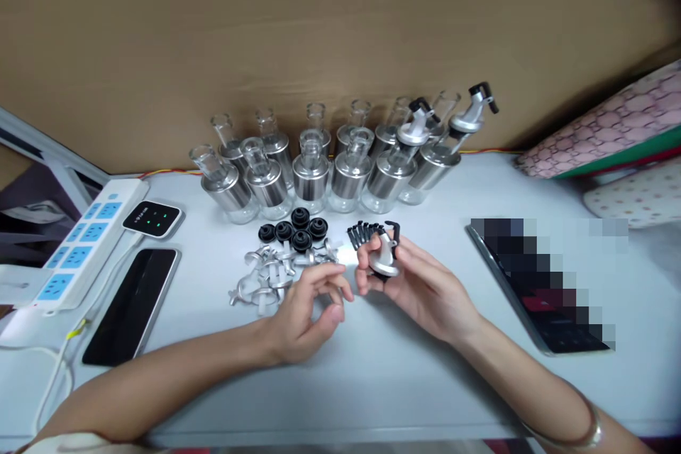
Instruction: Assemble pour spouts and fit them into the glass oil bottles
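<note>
My right hand (425, 287) grips a pourer spout (384, 259), silver with a black hooked lever on top and a black underside. Beside it, my left hand (313, 308) holds nothing, its fingers curved and apart. Just beyond the left hand lie loose silver spout pieces (266, 277) in a heap. Several black ribbed stoppers (301, 240) sit in a cluster behind them. A row of small black lever pieces (364, 233) lies behind the held spout, partly hidden by my right fingers.
Two rows of glass bottles with metal sleeves (310, 177) stand at the back; two at the right carry pourers (468, 113). On the left are a power strip (90, 241), a Wi-Fi box (153, 218) and a phone (132, 305). Another phone (526, 291), partly pixelated, and patterned rolls (611, 120) are right.
</note>
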`<state>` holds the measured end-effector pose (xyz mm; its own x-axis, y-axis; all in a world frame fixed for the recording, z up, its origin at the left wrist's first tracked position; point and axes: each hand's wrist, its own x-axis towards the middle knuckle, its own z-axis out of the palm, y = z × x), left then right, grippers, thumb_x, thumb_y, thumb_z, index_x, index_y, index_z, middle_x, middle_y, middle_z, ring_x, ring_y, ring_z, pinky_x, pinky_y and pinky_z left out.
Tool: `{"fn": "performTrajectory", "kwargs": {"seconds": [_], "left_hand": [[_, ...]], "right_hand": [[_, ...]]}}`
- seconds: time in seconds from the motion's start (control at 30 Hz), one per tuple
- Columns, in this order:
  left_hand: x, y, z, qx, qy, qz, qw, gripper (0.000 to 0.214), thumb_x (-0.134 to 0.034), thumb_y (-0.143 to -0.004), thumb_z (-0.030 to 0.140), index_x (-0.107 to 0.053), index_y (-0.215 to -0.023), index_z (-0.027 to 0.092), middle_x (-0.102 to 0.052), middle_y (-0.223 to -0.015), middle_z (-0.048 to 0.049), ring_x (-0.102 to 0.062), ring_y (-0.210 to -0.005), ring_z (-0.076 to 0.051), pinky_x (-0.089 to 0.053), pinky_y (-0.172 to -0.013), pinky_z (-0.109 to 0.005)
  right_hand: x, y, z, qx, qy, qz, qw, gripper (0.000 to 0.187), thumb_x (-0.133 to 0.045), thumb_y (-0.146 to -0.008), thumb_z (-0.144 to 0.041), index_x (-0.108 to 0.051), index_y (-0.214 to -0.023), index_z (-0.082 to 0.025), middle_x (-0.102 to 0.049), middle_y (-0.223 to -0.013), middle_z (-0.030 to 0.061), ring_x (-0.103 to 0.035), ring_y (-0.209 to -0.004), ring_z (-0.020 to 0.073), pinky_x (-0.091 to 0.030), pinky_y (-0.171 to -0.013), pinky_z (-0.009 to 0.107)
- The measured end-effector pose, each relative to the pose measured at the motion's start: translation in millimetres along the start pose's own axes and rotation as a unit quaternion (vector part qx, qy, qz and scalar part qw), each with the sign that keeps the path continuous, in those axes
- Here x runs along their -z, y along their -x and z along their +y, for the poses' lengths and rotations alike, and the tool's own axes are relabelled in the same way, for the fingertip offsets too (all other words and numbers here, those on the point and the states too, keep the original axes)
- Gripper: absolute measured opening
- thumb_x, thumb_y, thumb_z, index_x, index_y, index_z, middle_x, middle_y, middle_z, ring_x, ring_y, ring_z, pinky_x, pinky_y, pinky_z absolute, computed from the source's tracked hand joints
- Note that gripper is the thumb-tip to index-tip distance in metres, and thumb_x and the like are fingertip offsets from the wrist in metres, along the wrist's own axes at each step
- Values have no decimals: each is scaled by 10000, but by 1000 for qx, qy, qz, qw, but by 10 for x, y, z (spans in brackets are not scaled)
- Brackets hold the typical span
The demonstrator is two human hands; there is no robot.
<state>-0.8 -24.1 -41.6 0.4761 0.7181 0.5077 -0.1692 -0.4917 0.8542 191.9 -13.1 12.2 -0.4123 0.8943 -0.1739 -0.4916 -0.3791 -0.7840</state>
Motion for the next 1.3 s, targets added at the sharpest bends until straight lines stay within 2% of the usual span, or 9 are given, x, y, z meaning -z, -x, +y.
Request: {"fn": "performTrajectory", "kwargs": {"seconds": [0.23,0.43,0.5,0.6,0.77,0.87,0.97,1.2,1.3], "left_hand": [[-11,25,-26,-6,-49,-16,999,317,-391,-982,264,-343,-1294,232,-583,-900,-41,-558,-617,-101,-487,-632,-260],[-6,-45,35,-47,-169,-67,982,187,-386,-926,183,-481,-1087,194,-641,-719,-9,-565,-564,-127,-475,-662,-276],[-12,-60,21,-73,-206,-113,969,183,-378,-890,145,-520,-994,196,-644,-663,1,-578,-555,-132,-471,-655,-263],[-32,-51,-19,-107,-252,-182,944,208,-378,-835,126,-556,-921,190,-651,-639,-11,-582,-538,-142,-469,-626,-263],[-87,3,55,-31,-206,-275,939,206,-437,-790,156,-621,-881,182,-649,-668,-26,-543,-532,-137,-450,-542,-241],[-110,2,129,199,-21,-302,932,155,-533,-815,204,-633,-930,181,-585,-647,17,-517,-523,-101,-444,-546,-216],[-111,-30,114,362,210,-281,863,263,-663,-812,315,-578,-1018,175,-584,-709,32,-558,-557,-77,-444,-586,-220],[-103,-62,-31,394,370,-206,816,424,-730,-796,399,-493,-1065,173,-605,-836,-6,-642,-638,-103,-476,-655,-279],[-86,-64,-53,392,411,-183,802,576,-808,-720,370,-453,-1147,216,-593,-950,-20,-680,-703,-129,-495,-693,-305]], "right_hand": [[12,-43,0,40,24,37,998,414,-584,-817,-454,-440,-543,-180,-464,-675,8,-400,-535,106,-366,-503,258],[1,-148,-91,143,260,100,950,438,-541,-814,-460,-360,-493,-224,-396,-525,-10,-308,-482,118,-270,-453,273],[-26,-224,-205,202,328,133,913,341,-646,-777,-391,-467,-547,-214,-440,-554,-13,-376,-541,133,-336,-525,277],[-73,-380,-408,306,527,182,772,104,-642,-794,-301,-636,-853,-214,-560,-677,5,-510,-630,161,-422,-639,293],[-99,-722,-605,303,677,187,644,381,-539,-845,-220,-596,-1218,-168,-672,-796,59,-596,-655,183,-451,-658,309],[-82,-890,-611,299,690,200,628,266,-541,-828,-211,-642,-1069,-162,-695,-814,95,-626,-711,223,-445,-674,333],[-78,-925,-618,307,689,206,624,179,-533,-823,-204,-635,-965,-165,-700,-816,110,-637,-743,244,-442,-676,343],[-275,-415,-954,378,675,157,613,60,-581,-834,-246,-599,-872,-202,-663,-736,53,-599,-650,174,-428,-611,286],[-360,-177,-1134,377,656,73,650,146,-624,-837,-326,-576,-805,-192,-620,-669,13,-545,-564,135,-410,-553,268]]}}
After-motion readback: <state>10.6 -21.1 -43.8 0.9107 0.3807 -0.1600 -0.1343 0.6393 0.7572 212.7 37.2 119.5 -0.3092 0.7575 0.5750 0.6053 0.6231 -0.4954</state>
